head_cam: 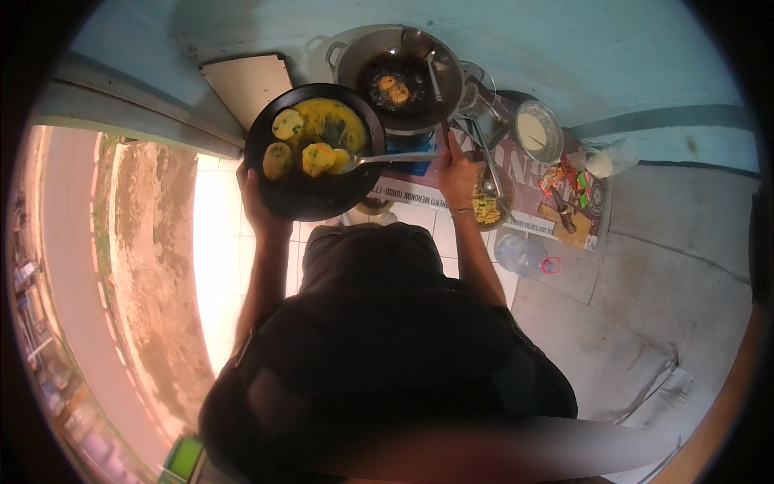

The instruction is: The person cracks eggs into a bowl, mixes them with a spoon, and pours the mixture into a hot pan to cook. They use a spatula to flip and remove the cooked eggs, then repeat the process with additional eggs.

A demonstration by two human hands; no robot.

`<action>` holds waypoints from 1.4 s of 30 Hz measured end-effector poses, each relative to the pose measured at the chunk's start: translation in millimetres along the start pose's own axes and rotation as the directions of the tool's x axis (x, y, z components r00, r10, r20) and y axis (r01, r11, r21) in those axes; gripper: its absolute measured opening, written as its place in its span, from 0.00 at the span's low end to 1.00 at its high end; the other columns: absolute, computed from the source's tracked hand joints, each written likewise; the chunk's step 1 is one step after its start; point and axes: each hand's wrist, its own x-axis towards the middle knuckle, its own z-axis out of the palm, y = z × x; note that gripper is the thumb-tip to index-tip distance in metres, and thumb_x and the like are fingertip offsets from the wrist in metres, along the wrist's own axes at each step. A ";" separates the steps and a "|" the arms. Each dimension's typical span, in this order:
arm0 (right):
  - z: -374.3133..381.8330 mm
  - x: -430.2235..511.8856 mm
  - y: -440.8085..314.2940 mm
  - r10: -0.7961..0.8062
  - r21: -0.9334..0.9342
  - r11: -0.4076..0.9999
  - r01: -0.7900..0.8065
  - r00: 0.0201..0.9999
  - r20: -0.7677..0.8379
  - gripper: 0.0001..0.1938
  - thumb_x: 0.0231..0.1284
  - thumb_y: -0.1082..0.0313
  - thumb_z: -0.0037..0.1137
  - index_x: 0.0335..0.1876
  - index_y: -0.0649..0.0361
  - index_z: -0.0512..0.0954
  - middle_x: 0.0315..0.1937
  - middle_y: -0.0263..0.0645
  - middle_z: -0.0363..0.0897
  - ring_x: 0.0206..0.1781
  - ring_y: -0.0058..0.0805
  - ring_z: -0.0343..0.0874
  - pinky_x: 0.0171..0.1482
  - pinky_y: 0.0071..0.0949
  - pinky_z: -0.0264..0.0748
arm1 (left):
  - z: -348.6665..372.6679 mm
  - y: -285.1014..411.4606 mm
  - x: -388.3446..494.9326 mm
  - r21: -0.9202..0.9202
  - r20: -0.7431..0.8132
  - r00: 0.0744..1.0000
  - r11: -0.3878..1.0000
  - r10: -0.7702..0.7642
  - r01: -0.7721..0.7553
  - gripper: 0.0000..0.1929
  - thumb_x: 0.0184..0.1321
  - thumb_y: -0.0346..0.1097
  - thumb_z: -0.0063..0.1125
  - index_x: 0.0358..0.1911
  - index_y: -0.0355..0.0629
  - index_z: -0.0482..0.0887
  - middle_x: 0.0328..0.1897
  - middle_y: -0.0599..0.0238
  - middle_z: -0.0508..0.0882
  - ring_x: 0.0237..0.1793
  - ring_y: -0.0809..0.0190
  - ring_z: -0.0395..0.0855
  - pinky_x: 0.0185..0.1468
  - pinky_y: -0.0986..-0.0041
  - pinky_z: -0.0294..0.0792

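My left hand grips the lower left rim of a black plate that holds yellow beaten egg and several egg-coated patties. In my right hand is the handle of a utensil, but the fingers hide which one. A metal spoon reaches from near that hand over the plate, its bowl against a patty. Beyond the plate stands a wok of hot oil, with small browned fritters frying in it. A dark-handled spatula leans inside the wok, its handle running down towards my right hand.
Right of the wok are a bowl of pale batter, a bowl of chopped yellow-green mixture with a spoon, a knife on a wooden board, and packets on a printed banner. A plastic water jug lies nearer. A board leans at the wall.
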 end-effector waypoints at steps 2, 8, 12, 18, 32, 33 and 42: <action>3.5 -2.7 1.4 -0.015 -0.008 1.000 0.015 1.000 -0.009 0.23 0.62 0.63 0.52 0.64 0.52 0.72 0.23 0.54 0.79 0.26 0.55 0.81 0.30 0.48 0.77 | 0.2 -0.2 0.8 0.029 -0.044 0.999 1.000 0.000 0.001 0.22 0.69 0.44 0.42 0.62 0.41 0.66 0.61 0.54 0.72 0.63 0.52 0.70 0.66 0.59 0.64; -7.0 -9.5 6.8 0.067 0.012 0.998 -0.067 0.997 -0.040 0.21 0.64 0.67 0.50 0.63 0.50 0.73 0.24 0.56 0.78 0.29 0.58 0.79 0.31 0.50 0.74 | 1.2 3.0 -1.4 0.080 -0.009 1.000 0.997 0.011 -0.010 0.22 0.68 0.44 0.43 0.61 0.41 0.67 0.60 0.54 0.72 0.62 0.52 0.70 0.66 0.60 0.65; -19.1 -4.0 11.7 0.056 -0.071 0.995 -0.064 0.992 -0.112 0.22 0.64 0.66 0.50 0.65 0.52 0.72 0.27 0.56 0.80 0.29 0.55 0.81 0.32 0.48 0.76 | 1.9 2.4 0.3 0.117 0.005 1.000 0.993 0.029 -0.029 0.22 0.68 0.44 0.44 0.61 0.41 0.67 0.61 0.54 0.72 0.63 0.52 0.70 0.65 0.60 0.65; -23.3 -2.6 7.8 0.063 0.028 0.998 -0.059 0.983 -0.173 0.24 0.63 0.65 0.51 0.66 0.53 0.70 0.27 0.55 0.81 0.29 0.54 0.81 0.32 0.47 0.76 | 0.3 1.9 2.3 -0.003 0.020 1.000 1.000 -0.024 0.024 0.22 0.68 0.45 0.44 0.61 0.41 0.67 0.60 0.54 0.72 0.62 0.53 0.71 0.65 0.60 0.65; -21.6 7.5 -15.8 0.124 0.095 0.989 -0.112 0.982 -0.140 0.20 0.64 0.72 0.48 0.61 0.59 0.74 0.33 0.61 0.80 0.35 0.57 0.81 0.37 0.47 0.76 | 2.6 1.7 3.0 0.155 0.050 0.998 0.987 0.042 -0.049 0.22 0.69 0.46 0.43 0.60 0.40 0.67 0.59 0.55 0.73 0.61 0.54 0.71 0.65 0.62 0.65; -22.0 7.3 -14.1 0.108 0.087 0.992 -0.096 0.984 -0.145 0.20 0.64 0.72 0.48 0.62 0.58 0.74 0.33 0.61 0.80 0.35 0.57 0.81 0.37 0.47 0.76 | 2.8 1.5 3.5 0.114 0.039 0.999 0.993 0.024 -0.029 0.22 0.68 0.46 0.43 0.60 0.40 0.67 0.59 0.55 0.73 0.61 0.54 0.71 0.65 0.62 0.65; -8.1 1.1 -5.8 0.019 0.065 0.998 -0.015 0.998 -0.059 0.23 0.62 0.63 0.51 0.63 0.60 0.72 0.24 0.58 0.79 0.26 0.53 0.82 0.29 0.46 0.76 | 5.1 1.1 6.0 0.149 0.035 0.998 0.987 0.050 -0.055 0.22 0.68 0.46 0.44 0.59 0.41 0.67 0.58 0.55 0.73 0.60 0.54 0.71 0.64 0.62 0.65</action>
